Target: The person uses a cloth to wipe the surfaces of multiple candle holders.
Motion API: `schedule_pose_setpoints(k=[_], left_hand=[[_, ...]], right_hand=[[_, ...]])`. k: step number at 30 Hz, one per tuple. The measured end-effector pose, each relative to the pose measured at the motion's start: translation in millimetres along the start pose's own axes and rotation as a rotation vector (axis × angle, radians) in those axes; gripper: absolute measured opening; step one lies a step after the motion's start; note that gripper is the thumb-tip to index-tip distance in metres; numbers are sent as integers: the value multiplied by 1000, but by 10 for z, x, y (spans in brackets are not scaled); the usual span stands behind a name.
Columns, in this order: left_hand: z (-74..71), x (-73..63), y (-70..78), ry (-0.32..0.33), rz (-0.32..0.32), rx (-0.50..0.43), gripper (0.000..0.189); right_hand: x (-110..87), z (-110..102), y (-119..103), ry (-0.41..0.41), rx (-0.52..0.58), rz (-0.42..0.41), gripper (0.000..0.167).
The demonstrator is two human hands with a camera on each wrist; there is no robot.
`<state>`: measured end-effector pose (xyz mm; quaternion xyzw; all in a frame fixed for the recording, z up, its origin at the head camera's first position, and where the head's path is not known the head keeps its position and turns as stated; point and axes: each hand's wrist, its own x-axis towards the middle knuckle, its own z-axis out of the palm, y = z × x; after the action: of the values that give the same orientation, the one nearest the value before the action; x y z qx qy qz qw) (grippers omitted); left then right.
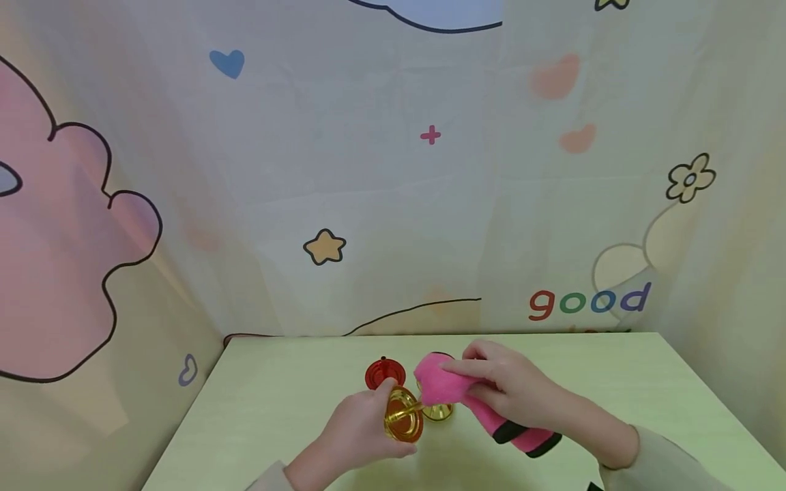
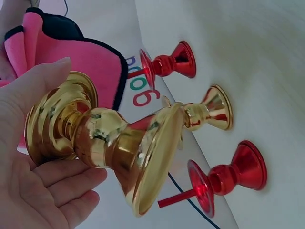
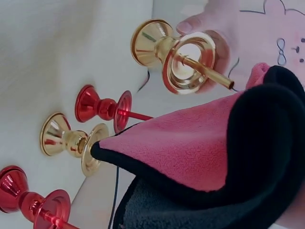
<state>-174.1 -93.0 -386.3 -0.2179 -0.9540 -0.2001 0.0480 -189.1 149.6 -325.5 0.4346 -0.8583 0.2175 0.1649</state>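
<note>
My left hand (image 1: 362,426) grips a shiny gold candlestick (image 2: 102,136) by its dish, thumb on one side and fingers on the other. In the head view it is tilted, with its thin stem (image 3: 209,71) pointing to the right, toward the cloth. My right hand (image 1: 522,389) holds a pink cloth (image 1: 439,382) with black edging and a dark grey reverse side. The bunched cloth lies close to the stem's tip; whether they touch I cannot tell. Part of the right hand is hidden behind the cloth in the right wrist view.
Behind the hands, a second gold candlestick (image 2: 219,107) stands on the pale table (image 1: 276,368) between two red ones, a nearer red candlestick (image 2: 245,167) and a farther red candlestick (image 2: 183,59) in the left wrist view. A printed curtain (image 1: 381,170) hangs beyond the table's back edge.
</note>
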Motion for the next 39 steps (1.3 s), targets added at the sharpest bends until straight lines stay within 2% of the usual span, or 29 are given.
schedule_pose_setpoints(k=[9,14,17,22,27,29,33,39], left_hand=[[-12,35,127,11,56,18,69],[2,37,127,33,59,27,71],[16,34,120,56,59,58,75],[22,17,122,115,83,91,79],[22,12,131,225,153,138,78],[26,12,133,268,176,167,78],[42,14,125,361,232,231,79],[65,44,124,531,342,318,76]], right_hand=[[92,118,-86,-41,-194,-147,39],[100,155,-123,-60,-300,-184,42],[91,156,-142,-80,-316,-194,43],[65,145,-165,-123,-200,-146,39],[34,133,-198,-260,40,21,36],[24,141,-212,-282,133,91,33],[17,183,-232,-230,238,160,33],[11,276,-264,-81,251,157,28]])
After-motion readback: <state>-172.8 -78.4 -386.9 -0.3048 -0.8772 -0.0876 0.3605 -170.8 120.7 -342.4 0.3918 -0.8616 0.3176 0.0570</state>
